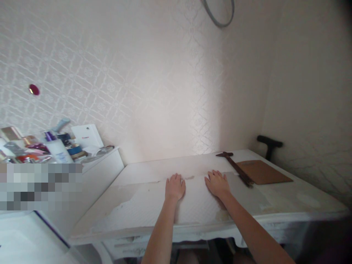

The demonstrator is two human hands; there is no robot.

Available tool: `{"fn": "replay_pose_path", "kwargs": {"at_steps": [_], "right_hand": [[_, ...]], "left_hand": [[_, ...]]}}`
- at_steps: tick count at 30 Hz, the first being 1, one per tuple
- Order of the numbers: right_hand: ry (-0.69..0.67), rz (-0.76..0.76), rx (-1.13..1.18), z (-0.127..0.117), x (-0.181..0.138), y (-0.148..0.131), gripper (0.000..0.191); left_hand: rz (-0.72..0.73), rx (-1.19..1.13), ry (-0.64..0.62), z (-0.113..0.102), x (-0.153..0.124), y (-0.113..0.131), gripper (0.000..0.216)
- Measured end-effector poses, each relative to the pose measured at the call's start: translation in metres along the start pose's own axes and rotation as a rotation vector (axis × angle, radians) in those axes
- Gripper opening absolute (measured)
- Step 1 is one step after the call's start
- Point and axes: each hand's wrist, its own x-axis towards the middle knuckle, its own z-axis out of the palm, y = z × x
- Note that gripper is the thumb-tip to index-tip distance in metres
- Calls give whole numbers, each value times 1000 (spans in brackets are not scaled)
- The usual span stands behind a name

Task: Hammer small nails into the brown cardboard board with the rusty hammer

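Note:
My left hand (175, 186) lies palm down on the worn white tabletop (132, 205), its fingers stretched toward the wall. To its right, my right hand (217, 182) rests flat on the same surface with the fingers a little apart. Neither hand holds anything. A hammer (238, 168) with a dark head and brown handle lies to the right of my right hand, apart from it. Beside the hammer is a flat brown board (264, 172). The hammer's handle lies along the board's left edge.
On the left, a white cabinet (101, 172) carries bottles, jars and a white box (87, 136). A black T-shaped handle (269, 143) rises behind the table's right edge. A grey cable loop (220, 24) hangs on the patterned wall. Part of the lower left is pixelated.

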Motion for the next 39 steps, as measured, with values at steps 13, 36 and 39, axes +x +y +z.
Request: {"fn": "replay_pose_path", "kwargs": {"at_steps": [13,36,39], "right_hand": [[8,1,8,1,0,0,47],[-3,-6,1,-2,-1,-1,47],[-7,-7,0,-2,-2,0,47]], "left_hand": [[-7,-21,-3,-2,-1,0,45],[-7,-4,1,1,0,0,44],[-5,-8,4,1,0,-1,45]]}}
